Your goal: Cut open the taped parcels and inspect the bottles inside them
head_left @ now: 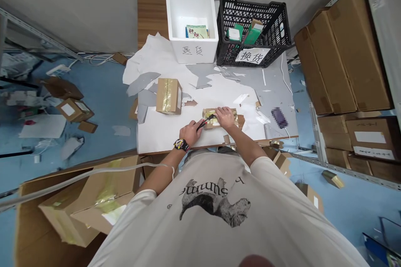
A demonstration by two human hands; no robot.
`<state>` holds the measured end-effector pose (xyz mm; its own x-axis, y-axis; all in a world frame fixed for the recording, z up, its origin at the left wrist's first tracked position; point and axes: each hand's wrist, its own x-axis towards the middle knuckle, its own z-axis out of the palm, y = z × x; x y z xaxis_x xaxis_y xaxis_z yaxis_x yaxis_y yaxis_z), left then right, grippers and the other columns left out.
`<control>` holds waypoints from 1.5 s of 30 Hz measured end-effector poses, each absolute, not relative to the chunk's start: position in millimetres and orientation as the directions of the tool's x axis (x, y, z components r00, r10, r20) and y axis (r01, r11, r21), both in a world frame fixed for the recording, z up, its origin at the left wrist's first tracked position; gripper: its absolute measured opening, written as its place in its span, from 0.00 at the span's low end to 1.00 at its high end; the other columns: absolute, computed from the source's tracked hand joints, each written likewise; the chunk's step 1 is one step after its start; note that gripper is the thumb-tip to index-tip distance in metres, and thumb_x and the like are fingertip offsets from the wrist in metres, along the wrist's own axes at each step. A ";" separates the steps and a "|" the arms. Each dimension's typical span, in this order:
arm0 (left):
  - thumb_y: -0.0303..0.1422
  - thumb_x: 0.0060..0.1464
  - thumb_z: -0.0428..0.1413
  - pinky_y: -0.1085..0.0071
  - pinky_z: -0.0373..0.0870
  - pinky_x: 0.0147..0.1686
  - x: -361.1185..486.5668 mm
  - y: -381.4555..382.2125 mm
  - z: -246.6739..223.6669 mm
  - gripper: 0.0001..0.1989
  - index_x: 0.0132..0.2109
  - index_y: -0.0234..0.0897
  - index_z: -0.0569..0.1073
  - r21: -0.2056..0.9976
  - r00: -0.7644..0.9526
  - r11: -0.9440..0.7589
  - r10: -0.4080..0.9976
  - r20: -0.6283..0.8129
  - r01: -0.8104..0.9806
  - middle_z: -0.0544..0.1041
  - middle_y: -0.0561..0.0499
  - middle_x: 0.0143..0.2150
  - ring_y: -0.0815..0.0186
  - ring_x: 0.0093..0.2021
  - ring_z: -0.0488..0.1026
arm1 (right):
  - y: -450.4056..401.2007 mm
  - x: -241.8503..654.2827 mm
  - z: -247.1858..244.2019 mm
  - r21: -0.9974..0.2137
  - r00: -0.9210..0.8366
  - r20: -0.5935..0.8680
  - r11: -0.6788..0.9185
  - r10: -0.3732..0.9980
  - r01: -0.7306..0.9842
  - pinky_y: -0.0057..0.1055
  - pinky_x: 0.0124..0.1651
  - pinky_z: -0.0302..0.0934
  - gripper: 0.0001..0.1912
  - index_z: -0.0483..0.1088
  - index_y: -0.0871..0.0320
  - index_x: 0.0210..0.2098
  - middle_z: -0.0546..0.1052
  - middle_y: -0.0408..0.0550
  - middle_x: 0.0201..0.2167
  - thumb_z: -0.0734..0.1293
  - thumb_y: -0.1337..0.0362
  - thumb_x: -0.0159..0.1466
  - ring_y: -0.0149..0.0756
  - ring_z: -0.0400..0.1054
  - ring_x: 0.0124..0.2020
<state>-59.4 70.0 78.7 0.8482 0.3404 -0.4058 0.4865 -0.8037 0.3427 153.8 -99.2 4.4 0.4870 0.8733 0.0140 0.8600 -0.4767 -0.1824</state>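
Observation:
A small cardboard box (214, 123) wrapped in yellowish tape lies near the front edge of the table. My left hand (191, 133), with a watch on the wrist, is closed round the handles of a black and red cutting tool (205, 122), whose tip touches the taped top of the box. My right hand (224, 117) rests on the right part of that box, fingers bent over it and gripping it. To the left, a larger taped carton (168, 96) stands on the white table covering.
At the table's back are a white foam box (191, 51) and a black crate (253, 12) with green boxes. A pixelated dark object (279, 117) lies right. Torn paper covers the tabletop (163, 135). Large cartons (341, 50) fill the right shelf; an open carton (29, 233) stands lower left.

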 end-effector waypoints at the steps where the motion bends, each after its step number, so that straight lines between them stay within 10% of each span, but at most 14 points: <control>1: 0.45 0.80 0.51 0.59 0.76 0.47 -59.4 74.0 78.1 0.30 0.83 0.54 0.70 0.341 0.850 -0.808 0.335 -0.406 0.481 0.81 0.40 0.62 0.48 0.54 0.83 | -99.1 153.1 3.9 -0.182 0.491 0.026 -0.478 0.871 0.859 0.46 0.66 0.59 0.24 0.81 0.59 0.64 0.86 0.61 0.58 0.57 0.57 0.87 0.51 0.73 0.54; 19: 0.47 0.80 0.50 0.60 0.76 0.45 -68.0 130.7 46.2 0.30 0.82 0.56 0.72 0.384 0.917 -0.855 0.226 -0.329 0.349 0.83 0.41 0.62 0.48 0.56 0.83 | -94.0 163.0 18.4 -0.158 0.475 0.026 -0.465 0.880 0.871 0.43 0.64 0.57 0.26 0.83 0.56 0.43 0.86 0.54 0.37 0.58 0.55 0.88 0.45 0.72 0.41; 23: 0.47 0.79 0.51 0.60 0.78 0.47 -45.4 137.7 45.9 0.30 0.81 0.54 0.73 0.431 0.945 -0.870 0.108 -0.308 0.240 0.83 0.41 0.61 0.49 0.56 0.84 | -97.2 165.9 26.8 -0.154 0.464 -0.054 -0.467 0.884 0.871 0.47 0.71 0.54 0.26 0.84 0.56 0.48 0.87 0.56 0.42 0.56 0.56 0.88 0.48 0.74 0.46; 29: 0.41 0.76 0.53 0.59 0.80 0.57 -44.7 149.7 38.8 0.29 0.79 0.52 0.73 0.512 0.947 -0.843 -0.008 -0.321 0.166 0.83 0.45 0.67 0.51 0.63 0.84 | -104.5 156.0 54.1 -0.113 0.351 -0.200 -0.377 0.915 0.919 0.56 0.77 0.51 0.31 0.67 0.53 0.82 0.76 0.61 0.75 0.58 0.49 0.86 0.59 0.70 0.67; 37: 0.41 0.76 0.52 0.55 0.79 0.62 -31.6 131.1 39.0 0.29 0.80 0.49 0.69 0.505 0.922 -0.841 -0.020 -0.388 0.194 0.75 0.45 0.80 0.49 0.66 0.83 | -83.8 149.9 68.0 -0.030 0.330 -0.208 -0.344 0.921 0.939 0.54 0.65 0.59 0.25 0.74 0.58 0.71 0.83 0.66 0.62 0.62 0.73 0.78 0.60 0.72 0.59; 45: 0.47 0.80 0.48 0.57 0.79 0.57 -30.1 128.9 42.3 0.28 0.79 0.53 0.74 0.508 0.940 -0.833 0.041 -0.338 0.219 0.81 0.46 0.75 0.49 0.64 0.84 | -79.3 150.6 57.0 -0.049 0.259 -0.271 -0.282 0.927 0.958 0.47 0.55 0.68 0.28 0.71 0.60 0.74 0.81 0.66 0.68 0.59 0.74 0.78 0.55 0.77 0.55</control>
<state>-30.1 128.9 42.3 0.9404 0.0413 -0.3375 0.2189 -0.8332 0.5079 150.6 -79.3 57.0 0.2587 0.9271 -0.2713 0.9582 -0.2819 -0.0494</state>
